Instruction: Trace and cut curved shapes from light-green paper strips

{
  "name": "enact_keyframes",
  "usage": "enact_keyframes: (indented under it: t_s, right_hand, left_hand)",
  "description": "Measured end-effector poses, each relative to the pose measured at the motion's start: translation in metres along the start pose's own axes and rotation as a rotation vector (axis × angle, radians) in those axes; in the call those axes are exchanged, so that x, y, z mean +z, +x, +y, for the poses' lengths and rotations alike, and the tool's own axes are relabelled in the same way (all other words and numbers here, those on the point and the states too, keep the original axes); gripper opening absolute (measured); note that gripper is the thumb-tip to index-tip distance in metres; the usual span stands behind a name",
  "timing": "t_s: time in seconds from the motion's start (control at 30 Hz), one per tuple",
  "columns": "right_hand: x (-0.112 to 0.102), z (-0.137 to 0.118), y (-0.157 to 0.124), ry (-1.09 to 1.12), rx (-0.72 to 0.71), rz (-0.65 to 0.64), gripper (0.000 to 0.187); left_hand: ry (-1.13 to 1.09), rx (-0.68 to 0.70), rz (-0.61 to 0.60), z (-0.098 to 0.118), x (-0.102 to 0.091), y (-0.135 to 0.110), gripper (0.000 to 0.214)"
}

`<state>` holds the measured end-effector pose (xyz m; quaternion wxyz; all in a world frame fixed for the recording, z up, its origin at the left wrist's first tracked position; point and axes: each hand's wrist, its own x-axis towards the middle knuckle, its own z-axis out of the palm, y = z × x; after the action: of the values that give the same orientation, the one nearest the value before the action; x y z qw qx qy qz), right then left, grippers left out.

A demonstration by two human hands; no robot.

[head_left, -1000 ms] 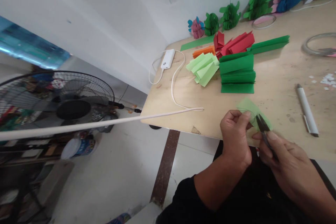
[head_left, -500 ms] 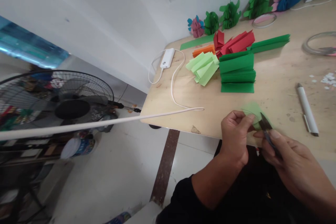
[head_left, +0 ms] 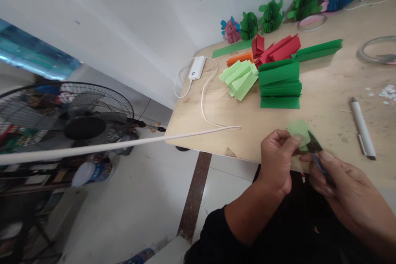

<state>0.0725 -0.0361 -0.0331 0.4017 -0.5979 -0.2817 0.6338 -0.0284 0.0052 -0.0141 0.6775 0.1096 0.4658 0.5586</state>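
Left hand (head_left: 276,160) pinched the light green paper (head_left: 299,132) at the near edge of the table (head_left: 324,103), and right hand (head_left: 340,179) had the scissors (head_left: 314,148) on that same paper, blades touching it. Beyond the paper lay the dark green stack (head_left: 280,86), with a pale green stack (head_left: 239,78) to its left. A pen (head_left: 361,128) lay right of the paper, a power bank (head_left: 196,68) far left on the table.
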Motion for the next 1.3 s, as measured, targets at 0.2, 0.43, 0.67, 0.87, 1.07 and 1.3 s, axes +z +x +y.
enact_keyframes:
  t_s: [0.2,0.43,0.67,0.87,1.07,1.3]
  right_hand:
    - [0.003,-0.007,-0.004,0.01,0.031,0.017,0.052]
    - [0.005,-0.003,-0.001,0.033,0.03,0.012,0.051]
    - [0.006,-0.001,-0.003,0.064,0.038,0.019,0.049]
    - [0.009,-0.004,-0.005,0.044,0.014,0.032,0.052]
    - [0.012,-0.008,-0.005,0.002,-0.004,0.053,0.054]
    - [0.016,-0.015,-0.006,-0.013,-0.031,0.048,0.052]
  left_hand:
    - [0.013,0.001,-0.006,0.0,0.0,0.0,0.027]
    - [0.007,-0.008,-0.003,0.002,0.0,-0.001,0.027]
    - [-0.002,-0.025,0.012,0.002,0.001,-0.002,0.034]
    - [-0.026,-0.022,0.002,0.001,0.002,-0.002,0.033]
    - [-0.012,-0.015,0.003,0.001,0.001,-0.001,0.031]
    - [0.009,-0.016,0.008,-0.001,0.001,0.001,0.034]
